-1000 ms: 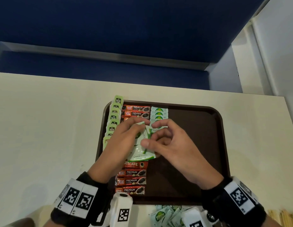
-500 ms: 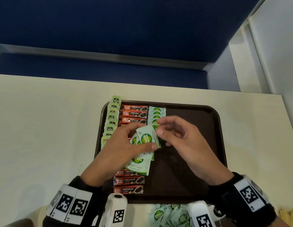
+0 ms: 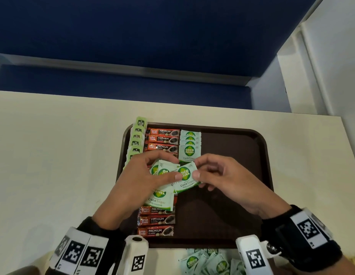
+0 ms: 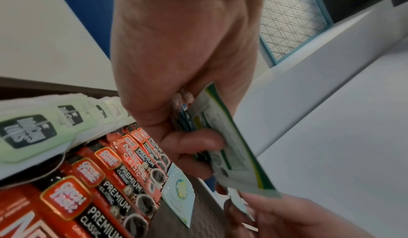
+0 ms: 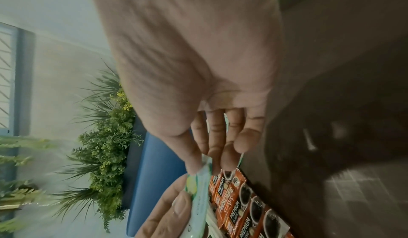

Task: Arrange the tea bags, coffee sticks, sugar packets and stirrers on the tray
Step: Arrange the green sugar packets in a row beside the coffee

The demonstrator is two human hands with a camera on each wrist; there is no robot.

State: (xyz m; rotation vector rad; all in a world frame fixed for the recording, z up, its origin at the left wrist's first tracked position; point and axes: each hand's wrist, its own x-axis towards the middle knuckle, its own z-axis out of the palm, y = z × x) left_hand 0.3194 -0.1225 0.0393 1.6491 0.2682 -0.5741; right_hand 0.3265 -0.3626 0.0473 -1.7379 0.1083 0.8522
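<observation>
The right hand point(image 3: 230, 181) pinches the right edge of a single Coco Sugar packet point(image 3: 186, 176) between thumb and forefinger, its other fingers curled loosely underneath; in the right wrist view those fingers point(image 5: 217, 137) lie close together behind the packet's edge. The left hand point(image 3: 141, 183) grips a fanned bunch of sugar packets point(image 3: 161, 192), thumb pressed across their faces and fingers curled behind, and its thumb tip also lies on the left part of the packet that the right hand pinches, so that packet is held between both hands above the middle of the tray point(image 3: 238, 155). The left wrist view shows the bunch point(image 4: 223, 145) edge-on, clamped in the curled fingers point(image 4: 194, 145). On the tray, just beyond the hands, a short column of sugar packets point(image 3: 190, 144) lies overlapped, next to a column of red coffee sticks point(image 3: 162, 138) that continues nearer the person below the left hand point(image 3: 155, 221). Pale green tea bags point(image 3: 137, 135) overlap along the tray's left rim. The tray's right half is bare brown. The tray stands on a cream table point(image 3: 53, 155); more loose sugar packets point(image 3: 207, 262) lie on the table just in front of the tray's near edge
</observation>
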